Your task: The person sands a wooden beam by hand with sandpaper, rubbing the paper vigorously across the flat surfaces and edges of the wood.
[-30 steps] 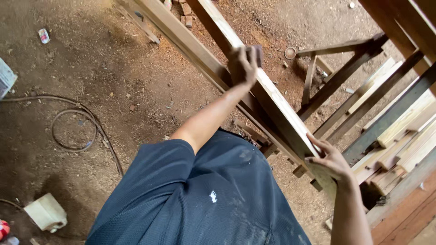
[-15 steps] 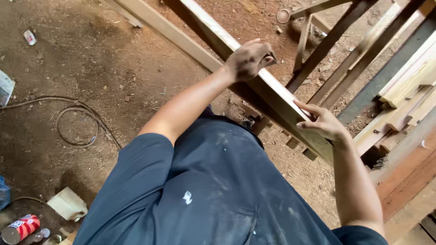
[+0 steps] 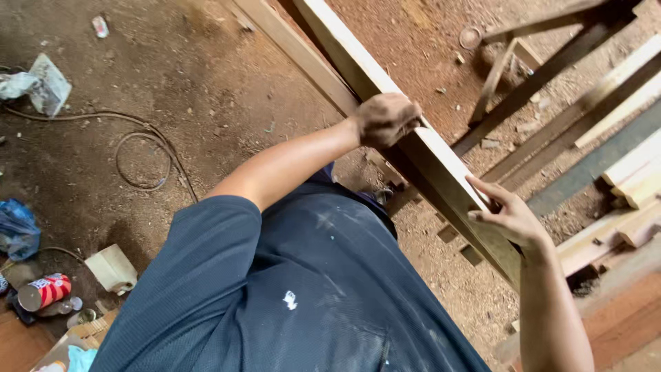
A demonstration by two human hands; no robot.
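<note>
Since the earlier frames the left hand [image 3: 385, 118] has slid nearer along the timber and turned knuckles-up, and the view has tipped so more of the dirt floor [image 3: 206, 89] shows at left.

Left side: dirt floor with a looped black cable [image 3: 141, 162], a red can [image 3: 43, 292], a blue bag [image 3: 17, 229], a pale plastic container [image 3: 113, 269] and scraps.

Centre: dark blue shirt [image 3: 296, 289] fills the lower frame. Left arm reaches up and across to a long pale timber beam [image 3: 441, 162]. Beam's long axis runs from upper centre down to lower right. Left hand sits on its upper face, fingers curled tight over the far edge.

Right: right hand [image 3: 506, 213] is at the lower stretch of the same beam, fingers [image 3: 482, 187] spread and laid flat against its face, thumb side low; no closed grip. Right hand is nearer the beam's near end, left hand farther up. The two hands are well apart along the length.

Beyond the beam: dark frame rails [image 3: 544, 76] crossing diagonally, stacked light planks [image 3: 637, 176] at far right, reddish boards [image 3: 620, 324] at the lower corner. Sawdust-strewn ground beneath; room on the left is open, the right is crowded with lumber.
</note>
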